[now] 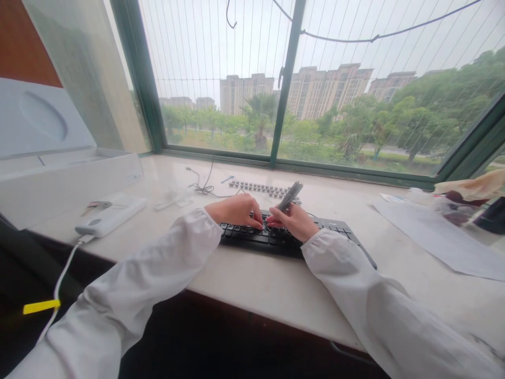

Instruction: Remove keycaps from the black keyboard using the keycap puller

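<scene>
A black keyboard [284, 243] lies on the white sill-top, and many of its keycaps are off. My left hand [239, 209] rests over its middle with the fingertips bent down and together at the keys; anything pinched there is too small to make out. Close beside it, my right hand [295, 221] is closed around a grey elongated tool [290, 196], which sticks up and leans to the right. The right fingertips reach down to the keys near the left ones. Behind the keyboard, loose keycaps [256, 186] stand in rows, partly hidden by the tool and hand.
A thin cable [203, 187] lies coiled behind my left hand. To the left are a white power bank [112, 216] with a cord, keys [97, 206] and an open white box [71, 179]. Paper sheets [437, 231] lie right. A window frame [221, 153] bounds the back.
</scene>
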The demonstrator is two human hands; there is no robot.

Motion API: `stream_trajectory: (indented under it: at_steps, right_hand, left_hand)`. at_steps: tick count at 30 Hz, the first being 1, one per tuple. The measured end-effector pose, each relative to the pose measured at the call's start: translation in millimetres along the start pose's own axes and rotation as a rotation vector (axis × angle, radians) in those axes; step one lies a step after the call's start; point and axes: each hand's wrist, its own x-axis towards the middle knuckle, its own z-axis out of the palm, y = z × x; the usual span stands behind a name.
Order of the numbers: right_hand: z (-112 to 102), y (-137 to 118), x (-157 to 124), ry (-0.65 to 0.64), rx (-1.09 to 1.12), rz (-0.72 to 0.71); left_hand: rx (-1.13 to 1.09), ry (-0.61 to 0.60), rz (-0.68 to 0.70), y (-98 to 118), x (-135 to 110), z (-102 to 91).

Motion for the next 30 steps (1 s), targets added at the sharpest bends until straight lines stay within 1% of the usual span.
stream_trajectory:
  at_steps: [5, 8, 10, 12, 19, 25, 30]
  right_hand:
    - [4, 1, -4, 0.003, 0.004, -0.057]
    - [3, 1, -4, 0.023, -0.129, -0.093]
    - [2, 0, -4, 0.031, -0.239, -0.085]
    - [2, -1, -4, 0.042, -0.294, -0.064]
    - [9, -7, -7, 0.106, -0.383, -0.075]
    - [12, -15, -9, 0.141, -0.44, -0.033]
    - [14, -16, -7, 0.137, -0.442, -0.011]
  left_hand:
    - [0.073, 0.019, -0.003, 4, 0, 0.2]
    - [0.071, 0.021, -0.005, 5, 0, 0.5]
    - [0.075, 0.02, -0.016, 5, 0, 0.7]
    - [0.084, 0.008, -0.026, 7, 0, 0.4]
    - [0.138, -0.038, -0.041, 17, 0, -5.0]
    - [0.189, -0.031, -0.006, 15, 0, -4.7]
    - [0.204, -0.06, -0.002, 17, 1, -6.7]
